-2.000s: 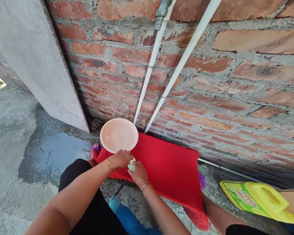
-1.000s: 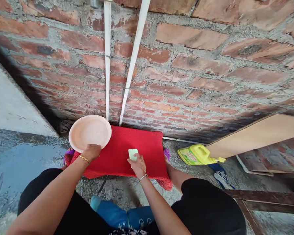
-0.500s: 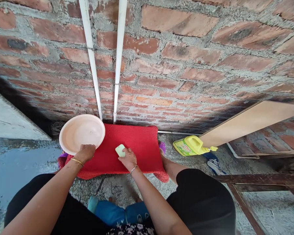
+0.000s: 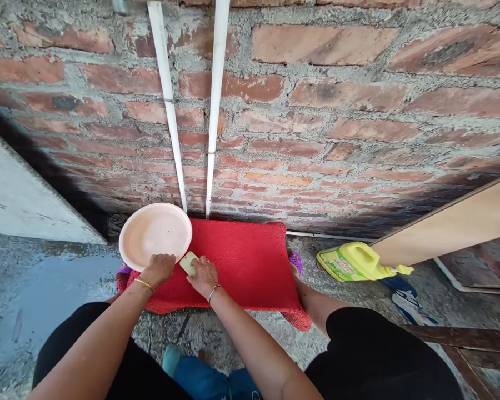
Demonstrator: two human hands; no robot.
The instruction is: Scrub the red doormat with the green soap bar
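A red mat [image 4: 241,264] lies flat on the ground against a brick wall. My left hand [image 4: 158,269] grips the near rim of a round peach-coloured plate [image 4: 155,233] at the mat's left end. My right hand [image 4: 202,275] presses a small pale green soap or sponge [image 4: 188,261] onto the mat, just right of the plate. Both wrists wear bangles.
Two white pipes [image 4: 191,105] run down the brick wall [image 4: 337,111] to the mat. A yellow jug [image 4: 354,261] lies on its side at the right, beside a leaning wooden board [image 4: 450,222]. Wet concrete floor [image 4: 45,283] spreads left. My knees flank the mat.
My right hand slid the pale green piece leftward across the mat, from the mat's middle to beside the plate. My left hand kept its hold on the plate. The view shifted.
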